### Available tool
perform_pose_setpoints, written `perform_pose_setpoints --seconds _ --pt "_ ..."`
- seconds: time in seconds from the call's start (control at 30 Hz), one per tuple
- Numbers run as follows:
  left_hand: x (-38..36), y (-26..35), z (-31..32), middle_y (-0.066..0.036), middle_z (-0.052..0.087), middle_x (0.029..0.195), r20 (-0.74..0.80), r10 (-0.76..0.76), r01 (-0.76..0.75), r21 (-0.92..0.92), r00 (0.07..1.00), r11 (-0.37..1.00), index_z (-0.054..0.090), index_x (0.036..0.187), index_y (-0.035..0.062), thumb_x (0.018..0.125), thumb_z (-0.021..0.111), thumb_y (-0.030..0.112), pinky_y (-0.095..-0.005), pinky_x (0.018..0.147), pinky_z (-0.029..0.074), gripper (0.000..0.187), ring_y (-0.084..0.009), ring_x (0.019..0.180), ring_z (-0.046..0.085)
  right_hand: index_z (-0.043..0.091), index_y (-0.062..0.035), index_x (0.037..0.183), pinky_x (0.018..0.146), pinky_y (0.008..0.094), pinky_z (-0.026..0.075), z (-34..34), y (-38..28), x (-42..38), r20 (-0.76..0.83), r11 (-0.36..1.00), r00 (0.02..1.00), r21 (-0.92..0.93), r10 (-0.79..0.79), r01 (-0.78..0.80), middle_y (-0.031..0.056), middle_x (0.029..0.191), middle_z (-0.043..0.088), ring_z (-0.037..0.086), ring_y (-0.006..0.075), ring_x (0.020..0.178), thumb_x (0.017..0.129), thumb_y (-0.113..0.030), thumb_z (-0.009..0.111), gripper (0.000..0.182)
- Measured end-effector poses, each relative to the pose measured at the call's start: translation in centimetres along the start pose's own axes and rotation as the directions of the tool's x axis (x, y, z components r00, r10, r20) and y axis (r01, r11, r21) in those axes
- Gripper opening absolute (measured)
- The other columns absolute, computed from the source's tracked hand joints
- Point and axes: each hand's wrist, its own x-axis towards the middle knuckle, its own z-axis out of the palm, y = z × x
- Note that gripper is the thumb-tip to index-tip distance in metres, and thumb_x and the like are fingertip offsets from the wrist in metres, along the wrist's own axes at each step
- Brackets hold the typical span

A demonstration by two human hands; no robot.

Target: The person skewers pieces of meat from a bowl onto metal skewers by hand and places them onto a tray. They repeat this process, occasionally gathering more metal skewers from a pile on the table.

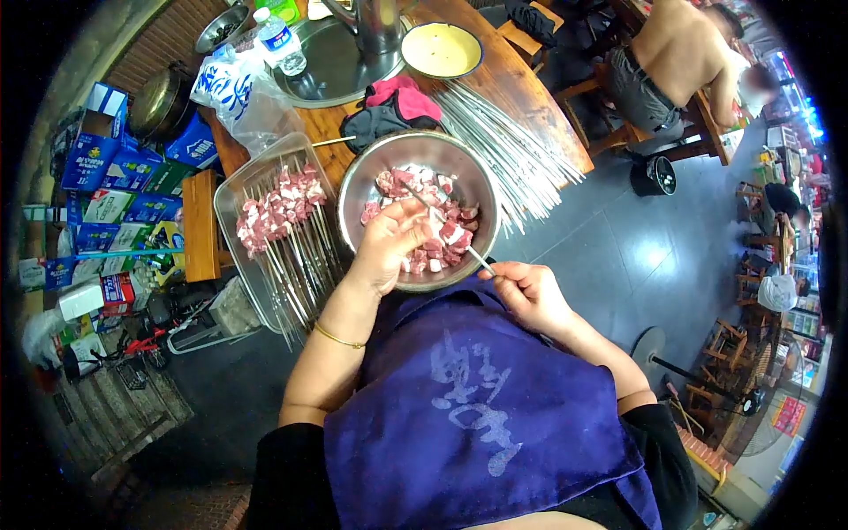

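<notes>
A metal bowl [488, 190] of cut raw meat [455, 237] stands at the table's edge in front of me. My right hand [528, 296], just outside the rim, is closed on the dark end of a metal skewer [478, 256]. The skewer slants up and left over the bowl, with meat on it. Over the bowl's left side, my left hand [399, 237] pinches a piece of meat by the skewer; its fingers partly cover the piece. Left of the bowl, a clear tray [231, 193] holds several loaded meat skewers [287, 208].
Bare metal skewers [512, 159] lie right of the bowl. Behind it are pink-and-black gloves [397, 104], a yellow enamel basin [442, 49], a water bottle [281, 42] and a plastic bag [243, 97]. A person [667, 62] sits at another table, upper right.
</notes>
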Motion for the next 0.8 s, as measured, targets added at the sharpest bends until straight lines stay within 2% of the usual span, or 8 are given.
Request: perform_pose_setpoints --seconds 0.1,0.2,0.33,0.4,0.5,0.6,0.67,0.8 --pt "-0.4 1.1 -0.1 -0.01 0.057 0.123 -0.008 0.079 -0.079 -0.009 0.997 0.997 0.053 0.122 0.0037 0.09 0.06 0.007 -0.0371 0.106 0.037 0.033 -0.0218 0.122 0.049 0.065 -0.0004 0.105 0.072 0.0306 0.052 0.1 0.4 -0.2 -0.029 1.0 1.0 0.027 -0.004 0.005 0.0154 0.087 0.068 0.066 0.02 0.076 0.09 -0.006 0.052 0.021" --pt "0.1 1.2 -1.5 -0.01 0.059 0.12 -0.195 0.06 -0.066 -0.024 0.979 0.998 0.054 0.121 0.004 0.093 0.057 0.013 -0.0362 0.103 0.039 0.03 -0.0224 0.12 0.052 0.065 -0.0005 0.104 0.073 0.0298 0.052 0.3 0.8 -0.4 -0.003 1.0 1.0 0.024 0.001 -0.001 0.0145 0.087 0.068 0.066 0.0191 0.078 0.09 -0.006 0.051 0.02" --pt "0.3 -0.9 -2.1 -0.007 0.063 0.098 -0.422 0.149 -0.193 -0.063 0.894 0.979 0.057 0.108 0.007 0.097 0.052 0.022 -0.0338 0.082 0.049 0.019 -0.0183 0.093 0.06 0.065 0.0002 0.104 0.073 0.0288 0.051 0.5 0.5 -0.4 -0.017 0.998 1.0 0.07 -0.004 0.005 0.0131 0.087 0.069 0.065 0.017 0.079 0.091 -0.006 0.051 0.02" --pt "-0.4 -3.0 -1.9 -0.008 0.062 0.098 -0.418 0.105 -0.169 -0.117 0.902 0.979 0.056 0.108 0.0072 0.098 0.05 0.026 -0.0323 0.076 0.051 0.022 -0.0184 0.086 0.06 0.065 0.0006 0.104 0.073 0.0286 0.051 0.7 0.5 -0.3 -0.021 0.994 1.0 0.111 -0.002 0.004 0.0125 0.088 0.069 0.065 0.0159 0.078 0.092 -0.006 0.051 0.019" --pt "-2.0 -3.0 0.2 -0.013 0.059 0.113 -0.246 -0.125 0.049 -0.292 0.961 0.955 0.051 0.119 0.0057 0.099 0.047 0.031 -0.035 0.083 0.051 0.032 -0.0207 0.097 0.059 0.065 0.0025 0.106 0.056 0.0194 0.038 0.9 0.8 -0.1 0.008 0.979 1.0 0.203 -0.019 0.017 -0.0052 0.072 0.054 0.042 0.0021 0.063 0.095 -0.004 0.049 0.02" --pt "-1.7 -2.6 0.0 -0.014 0.058 0.12 -0.131 -0.111 0.05 -0.403 0.985 0.914 0.046 0.128 0.005 0.1 0.045 0.033 -0.0373 0.089 0.05 0.039 -0.0224 0.103 0.058 0.065 0.0008 0.105 0.072 0.0302 0.051 0.5 0.3 0.0 0.075 0.996 0.997 0.075 0.033 -0.039 0.0133 0.089 0.069 0.066 0.0183 0.079 0.092 -0.007 0.052 0.02" --pt "-1.6 -1.1 0.2 -0.014 0.058 0.121 -0.044 -0.147 0.11 -0.464 0.988 0.879 0.045 0.13 0.0049 0.1 0.045 0.035 -0.0392 0.093 0.048 0.042 -0.0238 0.105 0.057 0.065 0.0002 0.105 0.072 0.0313 0.052 1.0 1.2 0.3 0.077 1.0 0.997 0.028 0.001 -0.003 0.0148 0.09 0.069 0.067 0.0206 0.079 0.091 -0.007 0.052 0.02" --pt "-0.8 -1.4 -1.3 -0.01 0.062 0.113 -0.177 -0.068 -0.014 -0.427 0.982 0.904 0.056 0.114 0.0104 0.097 0.052 0.029 -0.0407 0.094 0.046 0.025 -0.0238 0.106 0.057 0.065 -0.0006 0.105 0.072 0.0328 0.052 1.2 1.3 0.3 0.078 0.999 0.997 -0.037 -0.026 0.029 0.0174 0.091 0.068 0.068 0.0239 0.078 0.089 -0.007 0.054 0.021"
